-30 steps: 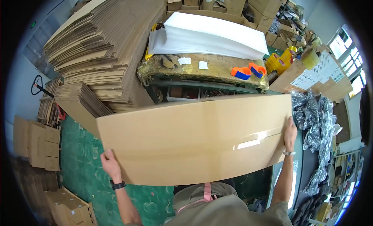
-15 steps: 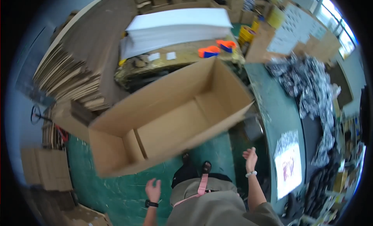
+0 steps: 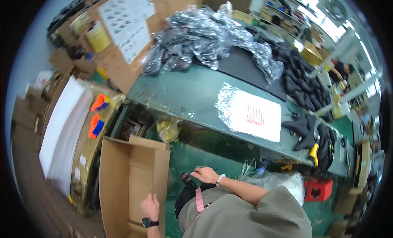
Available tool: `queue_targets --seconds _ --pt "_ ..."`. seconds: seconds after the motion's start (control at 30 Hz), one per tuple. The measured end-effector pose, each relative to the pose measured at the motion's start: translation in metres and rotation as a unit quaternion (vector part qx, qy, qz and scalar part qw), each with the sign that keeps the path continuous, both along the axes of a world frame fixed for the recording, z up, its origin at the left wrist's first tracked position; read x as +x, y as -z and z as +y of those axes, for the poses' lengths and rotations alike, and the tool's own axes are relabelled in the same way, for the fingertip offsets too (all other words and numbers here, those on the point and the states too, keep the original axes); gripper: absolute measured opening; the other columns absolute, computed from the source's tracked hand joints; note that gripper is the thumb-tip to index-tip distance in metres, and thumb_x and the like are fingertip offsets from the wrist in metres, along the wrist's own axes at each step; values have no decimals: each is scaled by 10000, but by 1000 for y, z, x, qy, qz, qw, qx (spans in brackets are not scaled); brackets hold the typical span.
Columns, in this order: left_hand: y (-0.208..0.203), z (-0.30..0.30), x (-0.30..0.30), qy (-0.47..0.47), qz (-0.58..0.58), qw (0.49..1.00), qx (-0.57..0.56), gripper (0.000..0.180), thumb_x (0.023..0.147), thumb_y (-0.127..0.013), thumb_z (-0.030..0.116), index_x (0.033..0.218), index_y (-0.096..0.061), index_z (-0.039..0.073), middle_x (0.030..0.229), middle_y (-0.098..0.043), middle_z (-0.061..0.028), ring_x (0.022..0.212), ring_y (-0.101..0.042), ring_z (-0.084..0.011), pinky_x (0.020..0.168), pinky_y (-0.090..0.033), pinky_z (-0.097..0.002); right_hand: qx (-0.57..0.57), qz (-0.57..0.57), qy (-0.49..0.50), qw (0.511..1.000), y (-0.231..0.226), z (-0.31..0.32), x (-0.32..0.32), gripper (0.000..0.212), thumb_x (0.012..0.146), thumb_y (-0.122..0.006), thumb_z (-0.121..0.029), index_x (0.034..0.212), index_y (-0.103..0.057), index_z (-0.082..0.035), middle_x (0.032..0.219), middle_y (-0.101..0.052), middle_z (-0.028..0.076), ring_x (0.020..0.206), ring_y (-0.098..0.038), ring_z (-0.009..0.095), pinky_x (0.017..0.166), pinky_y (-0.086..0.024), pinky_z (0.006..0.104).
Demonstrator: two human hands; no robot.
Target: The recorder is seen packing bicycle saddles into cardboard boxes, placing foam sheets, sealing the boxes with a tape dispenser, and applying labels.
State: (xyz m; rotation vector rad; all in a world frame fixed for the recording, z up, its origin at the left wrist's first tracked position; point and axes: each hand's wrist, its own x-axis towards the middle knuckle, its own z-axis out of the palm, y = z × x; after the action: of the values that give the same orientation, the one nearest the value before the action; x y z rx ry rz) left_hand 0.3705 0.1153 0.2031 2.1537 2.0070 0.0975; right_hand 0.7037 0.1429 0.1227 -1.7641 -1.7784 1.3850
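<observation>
Cardboard box [image 3: 141,176], open-topped with nothing visible inside, stands at the lower left of the view, between the stack of white foam sheets [image 3: 61,133] on one side and the person's foot [image 3: 187,179] on the other. Its mouth faces up toward the camera. The long axis runs roughly up and down the view, from the far end wall beside the dim space under the green counter [image 3: 180,88] to a near end that is cut off by the lower edge.

It should be light for its size, and awkward more from length than from weight. The walls look stiff when pushed along their edges, but a long side would probably bow if pressed at mid-span. The board appears dry and smooth, with enough grip for bare fingers; it is hardly fragile, though corners could crush or a rim crease. The surest hold would be at both short ends, or palms flat against opposite walls near the corners.

The two hands are apart. The left hand [image 3: 150,207], fingers curled, is at the rim of the long right wall; blur and angle make it hard to say whether it grips the edge or just overlaps it. The right hand [image 3: 205,175] hangs clear of the box above the foot, fingers loosely bent, with nothing visible in it.
</observation>
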Motion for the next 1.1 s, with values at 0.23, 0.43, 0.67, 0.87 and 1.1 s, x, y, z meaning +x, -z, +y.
queue_targets --seconds 0.23,0.43,0.67,0.87,1.1 --pt "-22 74 1 -28 51 984 -167 339 913 -663 291 1053 -637 -17 978 -647 -247 891 -623 -423 765 -495 -477 -42 -59 158 985 17 16 68 412 939 -575 -434 1001 -687 -42 918 -709 190 856 -675 387 770 -528 471" --pt "-99 139 126 28 5 998 65 475 910 -686 347 1183 -641 -39 1202 -621 -273 1113 -587 -433 946 -491 -465 32 -116 274 954 28 89 207 411 872 -648 -388 1049 -672 -17 907 -706 174 857 -676 375 782 -536 459" --pt "-37 282 351 206 -206 951 -105 306 923 -675 210 1150 -651 6 1111 -674 -202 1068 -623 -378 954 -489 -428 298 -427 411 748 38 309 592 837 739 -784 -248 1407 -372 43 1361 -463 240 1266 -445 416 1075 -376 469" --pt "17 393 542 346 -229 899 -140 336 851 -725 194 1103 -624 -2 1049 -673 -170 965 -631 -367 843 -508 -426 148 -489 434 742 57 373 747 915 659 -818 -266 1387 -359 45 1237 -544 240 1178 -529 410 1021 -431 467" --pt "104 455 736 109 -370 894 -226 803 821 -766 271 1431 -369 -71 1352 -531 -289 1249 -517 -431 1043 -419 -445 91 -176 464 863 77 353 550 957 665 -789 -208 1411 -293 131 1027 -640 296 940 -641 454 825 -528 505"
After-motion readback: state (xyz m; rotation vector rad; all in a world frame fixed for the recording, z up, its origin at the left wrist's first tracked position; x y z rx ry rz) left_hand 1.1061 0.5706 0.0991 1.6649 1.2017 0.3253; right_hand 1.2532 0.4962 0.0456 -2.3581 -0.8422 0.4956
